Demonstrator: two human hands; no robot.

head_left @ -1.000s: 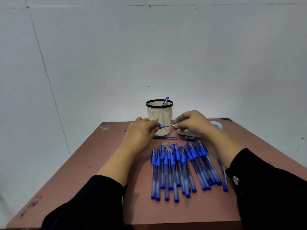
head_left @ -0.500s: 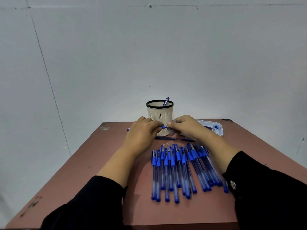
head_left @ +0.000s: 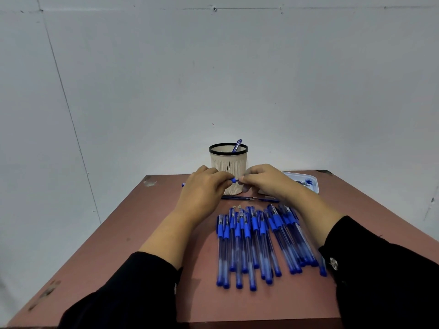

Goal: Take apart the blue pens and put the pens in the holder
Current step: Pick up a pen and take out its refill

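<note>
While a pale grey wall [head_left: 213, 79] fills the background, a reddish-brown table [head_left: 133, 257] carries one cream holder [head_left: 228, 162] with one pen [head_left: 236, 146] standing in it, and one white tray [head_left: 308, 180] at the far right. Roughly twenty blue pens [head_left: 259, 243] lie side by side near the front, and one thin refill [head_left: 240, 198] lies behind them. Before the holder, the left hand [head_left: 204, 188] and right hand [head_left: 266, 184] meet, both pinching one small blue pen piece [head_left: 235, 180].
</note>
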